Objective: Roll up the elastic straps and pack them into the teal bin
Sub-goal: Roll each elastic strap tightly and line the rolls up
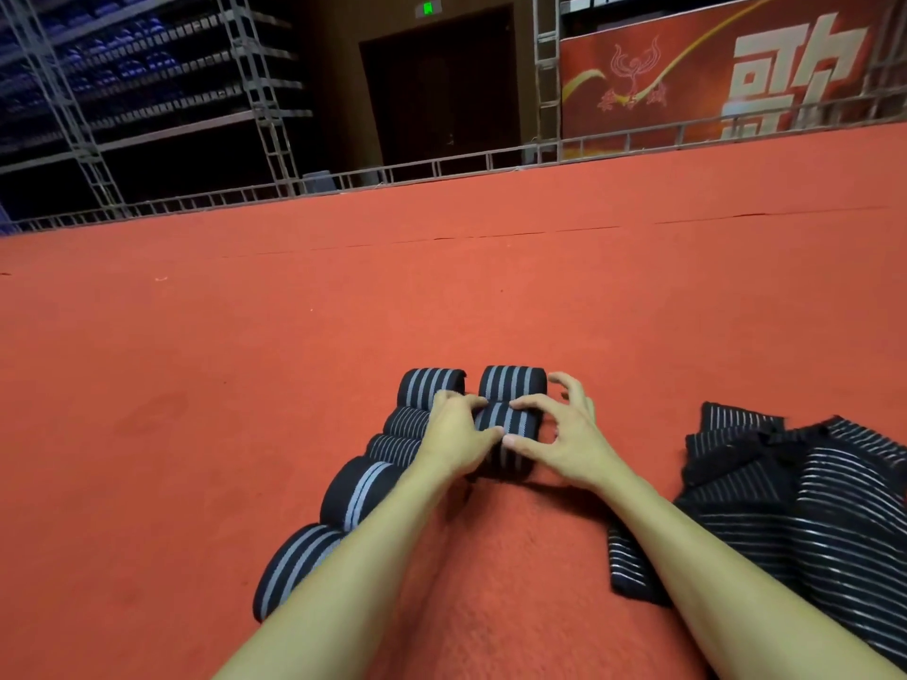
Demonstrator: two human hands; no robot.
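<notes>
Both hands on the half-rolled strap [505,424] on the red carpet [196,385]: left hand [454,436] and right hand [564,441] clamp its ends. Roll axis runs left-right, dead centre, equally near both. No teal bin visible.

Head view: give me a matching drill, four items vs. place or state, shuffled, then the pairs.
Items:
1. roll being wound
2. unrolled strap pile
3. finished rolls column
4. far roll

Places or states:
A. loose heap on the right
B. between both hands
C. just beyond the hands
D. lined up along the left forearm

Pairs: 1-B, 2-A, 3-D, 4-C
</notes>
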